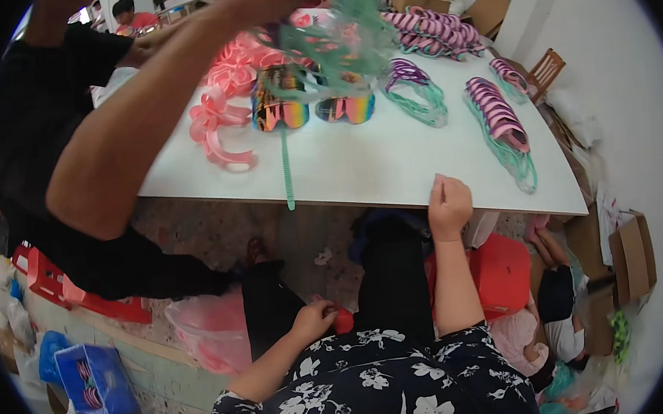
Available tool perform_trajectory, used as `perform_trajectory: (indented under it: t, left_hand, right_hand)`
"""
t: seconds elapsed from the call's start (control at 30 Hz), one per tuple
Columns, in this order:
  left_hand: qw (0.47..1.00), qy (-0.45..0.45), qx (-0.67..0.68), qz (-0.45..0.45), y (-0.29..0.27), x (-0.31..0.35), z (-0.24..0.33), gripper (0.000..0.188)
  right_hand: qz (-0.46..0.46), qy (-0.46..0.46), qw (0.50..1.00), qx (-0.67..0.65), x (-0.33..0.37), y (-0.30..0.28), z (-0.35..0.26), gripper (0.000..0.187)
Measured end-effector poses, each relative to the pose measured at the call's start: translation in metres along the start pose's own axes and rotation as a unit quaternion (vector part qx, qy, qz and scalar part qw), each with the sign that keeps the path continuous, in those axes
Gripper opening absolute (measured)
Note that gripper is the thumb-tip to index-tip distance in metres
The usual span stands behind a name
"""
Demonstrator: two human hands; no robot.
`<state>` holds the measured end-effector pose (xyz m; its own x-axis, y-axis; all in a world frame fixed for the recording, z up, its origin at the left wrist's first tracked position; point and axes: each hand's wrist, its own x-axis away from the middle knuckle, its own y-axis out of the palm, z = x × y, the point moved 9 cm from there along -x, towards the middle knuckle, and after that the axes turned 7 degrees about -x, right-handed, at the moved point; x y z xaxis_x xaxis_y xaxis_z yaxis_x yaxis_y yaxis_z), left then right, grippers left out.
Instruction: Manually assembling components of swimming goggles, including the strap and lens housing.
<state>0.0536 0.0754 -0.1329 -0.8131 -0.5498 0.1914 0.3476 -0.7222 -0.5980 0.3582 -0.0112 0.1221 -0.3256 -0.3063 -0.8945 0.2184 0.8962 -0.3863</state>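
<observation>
My left hand (314,317) rests low by my lap, fingers curled in, next to a red patch (343,320), apparently part of a seat. Nothing shows in it. At the table's near edge, my right hand (449,198) is closed in a loose fist with nothing visible inside. On the white table (375,172) lie two mirrored rainbow goggle lenses (280,110) with pink nose parts. A teal ribbed strap (288,171) hangs toward the edge below one. Another person's arm (138,121) reaches across from the left, holding a blurred bunch of teal straps (350,42) above the lenses.
Pink curved frames (224,126) pile up at the table's left. Rows of pink-and-purple pieces with teal straps (499,116) lie at the right and back. Below stand a red stool (500,275), a blue crate (96,381), a pink plastic bag (213,333) and cardboard boxes (632,261).
</observation>
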Motion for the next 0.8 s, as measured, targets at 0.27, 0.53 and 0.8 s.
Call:
perform_trajectory:
  t: [0.27,0.53,0.8]
  left_hand:
    - [0.996,0.01,-0.08,-0.027,0.016,-0.014,-0.009,0.038]
    - [0.999,-0.003,-0.041,-0.019,0.017,-0.014,-0.017,0.039]
    - [1.0,-0.002,-0.018,-0.004,0.009,-0.01,-0.016,0.039]
  right_hand:
    - [0.023,-0.018,0.997,-0.077,0.015,-0.016,-0.007,0.009]
    - [0.024,-0.011,0.997,-0.071,0.017,-0.015,-0.006,0.009]
    - [0.015,-0.001,0.998,-0.065,0.018,-0.008,-0.002,0.006]
